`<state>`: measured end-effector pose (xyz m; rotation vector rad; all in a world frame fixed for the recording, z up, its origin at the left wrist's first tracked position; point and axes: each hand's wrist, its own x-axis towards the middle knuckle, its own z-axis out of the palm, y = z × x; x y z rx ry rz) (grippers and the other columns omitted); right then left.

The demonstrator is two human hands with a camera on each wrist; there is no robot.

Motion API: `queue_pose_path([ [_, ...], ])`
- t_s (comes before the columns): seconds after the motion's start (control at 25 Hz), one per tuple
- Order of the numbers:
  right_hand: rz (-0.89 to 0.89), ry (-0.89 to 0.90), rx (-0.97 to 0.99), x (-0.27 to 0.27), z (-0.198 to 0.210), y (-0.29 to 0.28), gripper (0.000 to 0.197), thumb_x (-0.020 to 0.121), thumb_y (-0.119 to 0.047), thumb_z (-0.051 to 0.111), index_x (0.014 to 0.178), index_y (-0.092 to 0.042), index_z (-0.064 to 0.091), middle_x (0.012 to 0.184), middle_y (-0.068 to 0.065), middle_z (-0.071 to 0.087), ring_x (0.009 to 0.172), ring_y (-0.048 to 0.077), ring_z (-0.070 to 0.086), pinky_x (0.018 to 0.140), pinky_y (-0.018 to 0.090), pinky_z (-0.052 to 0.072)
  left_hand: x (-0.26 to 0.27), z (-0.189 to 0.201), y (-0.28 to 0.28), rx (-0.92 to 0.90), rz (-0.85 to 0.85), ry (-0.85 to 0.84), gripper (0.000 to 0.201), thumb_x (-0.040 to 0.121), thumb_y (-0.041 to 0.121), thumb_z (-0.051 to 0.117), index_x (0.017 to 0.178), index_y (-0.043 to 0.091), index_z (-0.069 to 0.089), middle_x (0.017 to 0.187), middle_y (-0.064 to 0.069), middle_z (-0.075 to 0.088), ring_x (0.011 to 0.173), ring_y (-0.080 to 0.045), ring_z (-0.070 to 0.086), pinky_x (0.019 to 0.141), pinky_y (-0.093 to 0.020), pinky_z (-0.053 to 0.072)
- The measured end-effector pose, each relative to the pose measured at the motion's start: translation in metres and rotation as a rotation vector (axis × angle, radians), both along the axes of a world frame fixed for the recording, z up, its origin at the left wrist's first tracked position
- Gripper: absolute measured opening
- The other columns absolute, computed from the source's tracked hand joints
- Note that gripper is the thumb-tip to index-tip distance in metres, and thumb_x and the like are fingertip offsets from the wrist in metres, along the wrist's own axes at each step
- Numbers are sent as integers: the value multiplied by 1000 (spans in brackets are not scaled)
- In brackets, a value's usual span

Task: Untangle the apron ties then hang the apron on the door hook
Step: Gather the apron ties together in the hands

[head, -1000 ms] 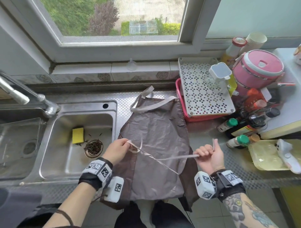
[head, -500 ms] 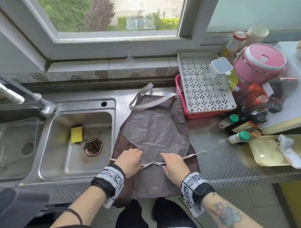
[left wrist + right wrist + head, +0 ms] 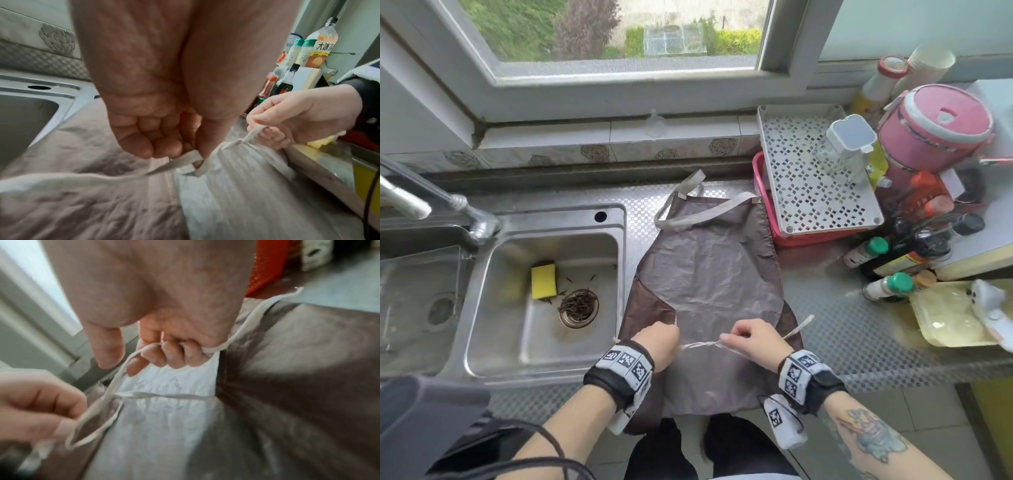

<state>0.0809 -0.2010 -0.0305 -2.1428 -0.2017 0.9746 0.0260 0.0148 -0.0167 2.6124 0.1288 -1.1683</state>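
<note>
A brown apron lies flat on the steel counter, its lower part hanging over the front edge, its pale neck strap at the far end. Thin pale ties stretch across its waist between my hands, still crossed in a twist. My left hand pinches a loop of tie between thumb and curled fingers. My right hand grips the other tie in curled fingers, its loose end trailing to the right. No door hook is in view.
A double steel sink with a yellow sponge lies left of the apron. A white drainer tray on a red basket, a pink cooker, several bottles and a yellow tray crowd the right.
My hands came down from a wide, raised pull to the apron's waist, close together half a second ago. They have since drawn slightly apart, tightening the tie between them.
</note>
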Motion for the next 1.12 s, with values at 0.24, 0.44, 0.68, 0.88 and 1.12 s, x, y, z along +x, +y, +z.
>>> queue_pose_path([
  [0.24,-601,596,744,-2,10,13,13,73,-17,64,75,-4,66,76,1,70,76,17,58,71,25,42,4,12,-3,-702,855,-391,46,87,28,60,42,19,52,58,3,48,56,-2,44,66,-26,36],
  [0.44,-748,724,1069,-4,24,32,8,78,-12,64,78,-9,72,85,9,76,85,22,73,74,29,57,12,16,-26,-1171,1357,-427,32,85,28,61,55,17,61,59,4,55,59,-10,48,65,-24,39],
  [0.68,-772,527,852,-2,30,47,13,92,-4,55,90,0,67,55,1,64,48,8,59,53,16,52,18,21,-34,-1393,1302,-298,32,95,24,44,67,11,51,50,1,54,51,-16,55,63,-31,46],
  [0.88,-620,422,723,-6,37,50,28,92,12,41,97,0,66,54,0,67,48,7,61,55,16,54,17,25,-37,-1123,958,-321,21,92,-3,42,96,3,62,64,-6,58,51,-6,56,57,-16,49],
  [1.12,-438,304,678,-12,54,46,32,91,18,37,103,-6,54,56,1,66,45,6,62,46,12,47,20,43,-19,-1082,811,-256,19,87,2,57,99,11,46,54,-4,62,46,-13,55,49,-23,48],
])
